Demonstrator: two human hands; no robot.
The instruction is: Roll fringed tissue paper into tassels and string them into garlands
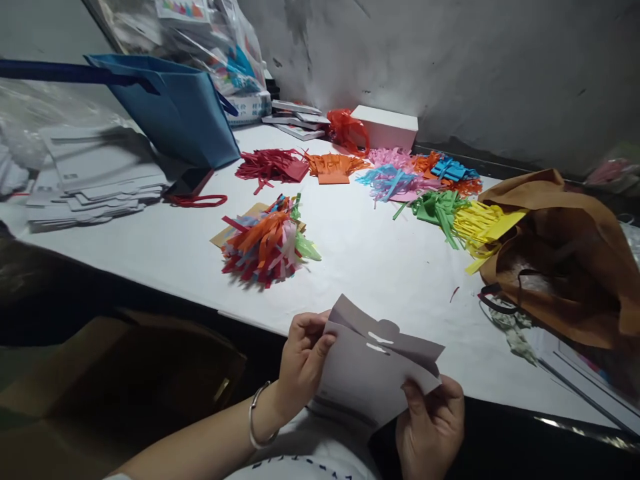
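Note:
Both my hands hold a folded white card (pixel 367 373) with a cut-out hanger slot, just in front of the table's near edge. My left hand (pixel 301 363), with a silver bangle on its wrist, pinches the card's left edge. At the card's lower right corner, my right hand (pixel 431 427) grips it with thumb on top. Beyond the card, a mixed bundle of coloured paper strips (pixel 267 241) lies on a tan card on the white table (pixel 380 267).
Piles of cut paper fringe lie across the far table: red (pixel 270 165), orange (pixel 334 165), pink and blue (pixel 393 177), green (pixel 437 208), yellow (pixel 480 227). A blue bag (pixel 175 110) and flat white cards (pixel 95 183) sit left; a brown paper bag (pixel 560 253) sits right; a white box (pixel 387 127) stands by the wall.

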